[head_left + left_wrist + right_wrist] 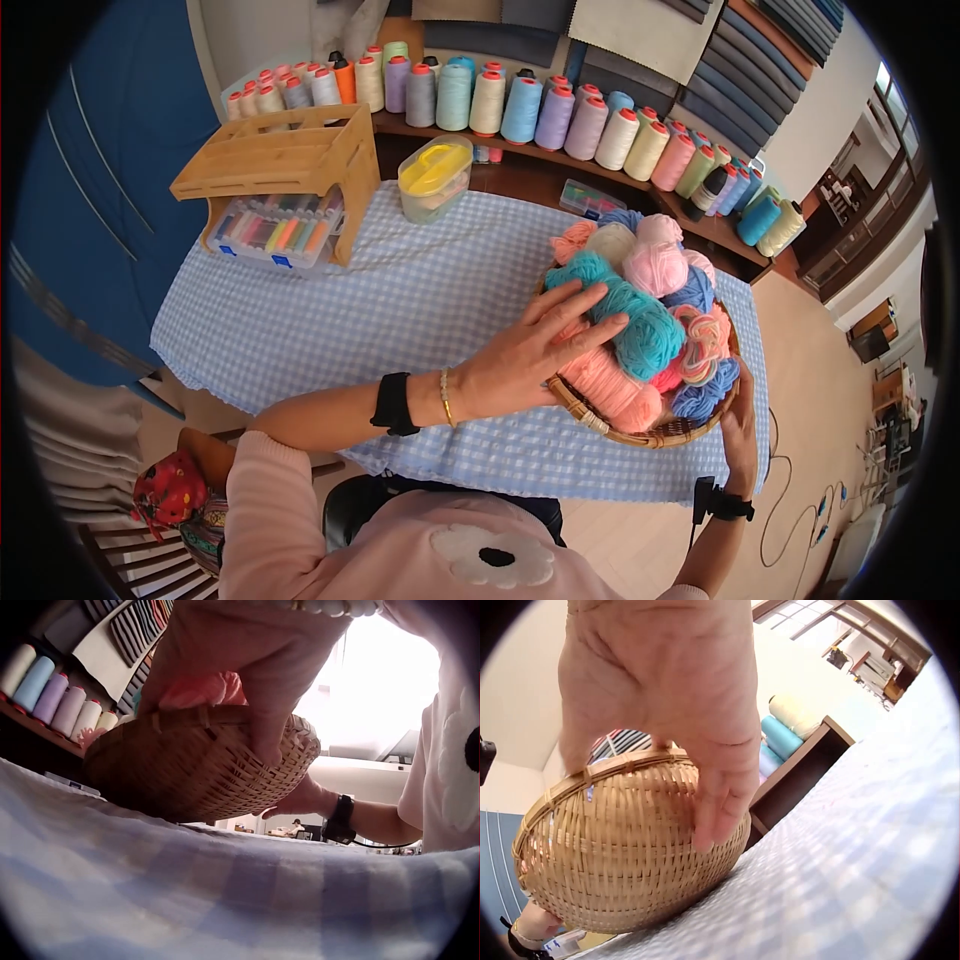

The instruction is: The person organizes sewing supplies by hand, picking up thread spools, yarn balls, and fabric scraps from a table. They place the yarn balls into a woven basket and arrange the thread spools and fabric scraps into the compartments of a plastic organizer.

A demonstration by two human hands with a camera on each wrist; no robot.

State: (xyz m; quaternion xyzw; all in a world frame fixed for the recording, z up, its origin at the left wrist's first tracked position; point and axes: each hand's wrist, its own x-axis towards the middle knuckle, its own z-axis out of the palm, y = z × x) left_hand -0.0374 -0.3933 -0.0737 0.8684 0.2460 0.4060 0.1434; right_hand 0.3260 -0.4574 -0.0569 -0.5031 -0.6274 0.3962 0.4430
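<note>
A woven bamboo basket (655,438) heaped with yarn is at the right of the table. My left hand (510,365) reaches over its near left rim, fingers spread on a teal skein (645,335); in the left wrist view its thumb (266,742) presses the outer wall. My right hand (738,425) grips the right side, with fingers (712,814) along the woven outside and the thumb at the rim. Peach yarn (612,390), pale pink balls (657,265) and blue yarn (706,392) fill the basket. Both wrist views show the basket tilted close over the cloth.
Blue gingham cloth (340,330) covers the table. A wooden shelf unit (280,150) over a case of coloured items (275,232) stands at the left, beside a clear tub with a yellow lid (435,180). Several thread cones (522,110) line the ledge behind.
</note>
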